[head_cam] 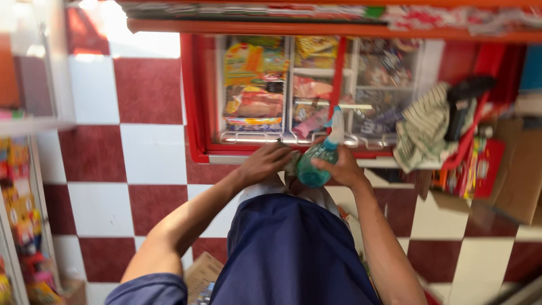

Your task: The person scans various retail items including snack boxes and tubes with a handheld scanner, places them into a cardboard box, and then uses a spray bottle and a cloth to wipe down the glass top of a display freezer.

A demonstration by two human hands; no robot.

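Right hand (341,168) gripped teal spray bottle (316,164), held upright before freezer (293,90). Left hand (265,164) closed loosely at bottle's side, touching pale cloth-like thing, blurred. Freezer glass lid shut; wiping judged not begun. Striped rag (423,127) lay untouched on freezer's right.

The person wears a dark blue short-sleeved top (293,254), with both forearms bare below the sleeves

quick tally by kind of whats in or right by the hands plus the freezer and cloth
spray bottle, teal with a white trigger head: 1
hands on it, left hand and right hand: 2
red chest freezer with glass lid: 1
striped cloth on the freezer's right end: 1
total: 5
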